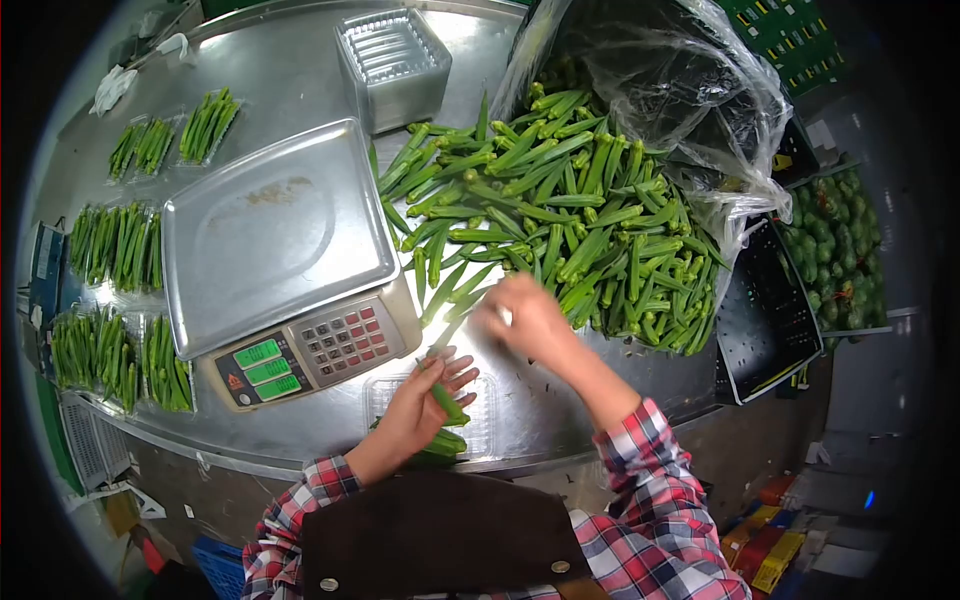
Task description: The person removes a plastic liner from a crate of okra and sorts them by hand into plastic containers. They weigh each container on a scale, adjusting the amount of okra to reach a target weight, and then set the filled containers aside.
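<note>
My left hand is curled around a green okra pod, its fingers partly spread. Below it, more okra lies by a clear plastic tray at the table's front edge. My right hand is over the steel table beside the okra heap. Motion smears its curled fingers, so I cannot make out whether they hold anything. Blurred pods lie between the two hands, close to the right fingertips.
A digital scale with lit green displays stands left of the heap. Behind it is a stack of clear trays. Several okra-filled trays line the left side. A plastic bag and a black crate border the heap on the right.
</note>
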Demonstrator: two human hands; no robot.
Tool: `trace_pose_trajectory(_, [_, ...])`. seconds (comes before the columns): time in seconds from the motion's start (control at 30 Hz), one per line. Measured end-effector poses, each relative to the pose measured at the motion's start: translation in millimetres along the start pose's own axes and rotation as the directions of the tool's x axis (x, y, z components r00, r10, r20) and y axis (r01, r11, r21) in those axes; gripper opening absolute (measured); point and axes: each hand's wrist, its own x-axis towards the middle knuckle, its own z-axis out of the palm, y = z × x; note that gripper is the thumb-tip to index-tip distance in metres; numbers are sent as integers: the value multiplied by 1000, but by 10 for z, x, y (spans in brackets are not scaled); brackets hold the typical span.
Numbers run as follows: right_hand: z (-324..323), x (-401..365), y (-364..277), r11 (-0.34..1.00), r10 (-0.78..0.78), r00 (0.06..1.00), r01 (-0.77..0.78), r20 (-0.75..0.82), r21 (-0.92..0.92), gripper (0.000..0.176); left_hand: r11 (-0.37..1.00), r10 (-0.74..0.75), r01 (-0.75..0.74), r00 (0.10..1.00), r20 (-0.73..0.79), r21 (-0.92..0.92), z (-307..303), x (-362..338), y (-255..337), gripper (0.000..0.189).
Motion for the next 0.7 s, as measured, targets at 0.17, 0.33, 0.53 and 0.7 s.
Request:
trace_pose_trajectory(0.17, [306, 470, 641, 848, 266, 964, -235, -1, -475, 13, 976, -149, 151, 989, 26, -158, -98, -16, -65, 28])
trace_pose_trajectory(0.33, [-9, 411, 541, 908, 105, 994, -114, -45, -402, 16, 990, -32, 31, 999, -8, -141, 18, -4, -50, 30])
trace_pose_trajectory(0.53, [-328, 4, -170, 996, -81, 957, 66, 279, 61, 16, 973, 74, -61, 996, 52, -222, 209, 243, -130, 39])
trace_pose_trajectory(0.7, [146, 477, 355, 970, 81, 994, -95, -73, -223, 12, 984, -35, 29, 999, -28, -177, 118, 239, -124, 24])
